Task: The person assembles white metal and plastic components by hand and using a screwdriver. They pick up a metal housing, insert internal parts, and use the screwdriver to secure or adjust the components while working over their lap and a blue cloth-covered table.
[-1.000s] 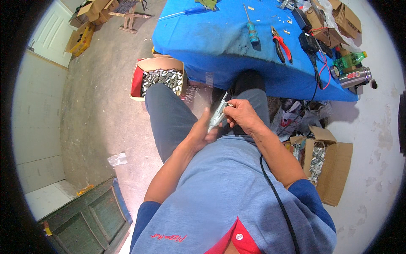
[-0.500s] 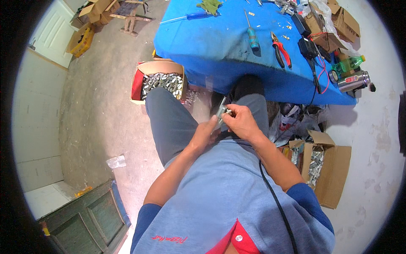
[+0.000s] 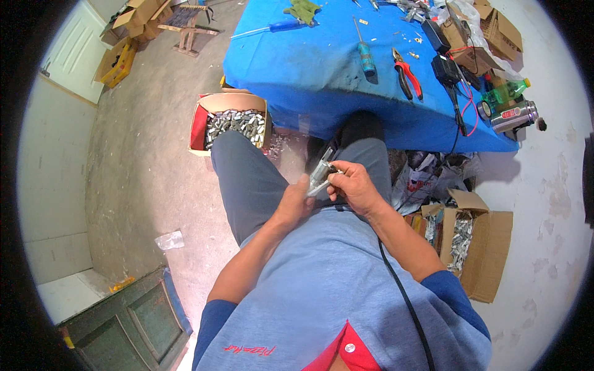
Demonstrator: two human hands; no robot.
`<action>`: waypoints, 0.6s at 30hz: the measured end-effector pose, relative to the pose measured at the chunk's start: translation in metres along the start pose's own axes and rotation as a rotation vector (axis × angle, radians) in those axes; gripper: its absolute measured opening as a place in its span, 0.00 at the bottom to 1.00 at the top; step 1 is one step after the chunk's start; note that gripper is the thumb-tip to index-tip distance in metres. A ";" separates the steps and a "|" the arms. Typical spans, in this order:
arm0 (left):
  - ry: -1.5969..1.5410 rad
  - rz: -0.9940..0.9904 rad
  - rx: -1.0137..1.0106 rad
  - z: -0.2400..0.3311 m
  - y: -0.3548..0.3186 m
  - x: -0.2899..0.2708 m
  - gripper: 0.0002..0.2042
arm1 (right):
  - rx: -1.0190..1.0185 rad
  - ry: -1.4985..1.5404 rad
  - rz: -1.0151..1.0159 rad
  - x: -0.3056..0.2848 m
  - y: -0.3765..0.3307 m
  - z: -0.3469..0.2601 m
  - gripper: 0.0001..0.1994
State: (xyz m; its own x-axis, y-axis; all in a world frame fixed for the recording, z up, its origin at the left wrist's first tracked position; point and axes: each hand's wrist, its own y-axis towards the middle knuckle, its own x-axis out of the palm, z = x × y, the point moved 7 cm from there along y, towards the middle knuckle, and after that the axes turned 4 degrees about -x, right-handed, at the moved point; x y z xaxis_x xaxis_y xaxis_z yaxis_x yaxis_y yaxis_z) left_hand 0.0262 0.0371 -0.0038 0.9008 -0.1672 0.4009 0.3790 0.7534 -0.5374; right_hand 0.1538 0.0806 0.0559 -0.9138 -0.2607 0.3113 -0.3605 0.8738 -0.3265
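Note:
Above my lap, my left hand [image 3: 293, 201] is closed around the lower end of a silver metal fitting [image 3: 320, 171]. The fitting has a rounded body and narrow arms, one pointing up toward the table; its exact kind does not show. My right hand [image 3: 357, 189] pinches at the fitting's right side, thumb and index finger together, where a small light piece shows at the fingertips. The remaining right fingers are curled. Part of the fitting's lower end is hidden behind my left fingers.
On the blue-covered table [image 3: 297, 68] lie a teal screwdriver [image 3: 366, 59], red-black pliers [image 3: 406, 75] and a blue screwdriver [image 3: 281, 26]. A steel flask [image 3: 515, 117] stands by the right edge. Boxes of metal pieces sit at left [image 3: 197, 127] and right [image 3: 492, 253].
The fitting has turned in my hands and shows more of its body and arms. My right hand has shifted slightly down and right, while my left keeps its grip.

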 end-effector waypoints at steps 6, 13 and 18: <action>-0.444 0.025 -0.142 0.028 -0.013 0.024 0.30 | 0.134 -0.018 -0.118 0.017 -0.008 0.016 0.10; -0.608 -0.203 -0.068 0.015 -0.002 0.018 0.29 | -0.040 0.026 0.199 -0.063 -0.034 -0.018 0.08; -0.533 -0.260 -0.093 0.011 -0.001 0.021 0.29 | -0.221 -0.148 0.802 -0.250 -0.152 -0.014 0.13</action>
State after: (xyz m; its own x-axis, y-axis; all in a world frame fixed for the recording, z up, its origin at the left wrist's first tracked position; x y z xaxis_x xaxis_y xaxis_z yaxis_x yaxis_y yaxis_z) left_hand 0.0427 0.0396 0.0139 0.5547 0.0213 0.8318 0.6115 0.6675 -0.4249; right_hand 0.4396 0.0182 0.0405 -0.8979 0.4353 -0.0657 0.4389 0.8733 -0.2116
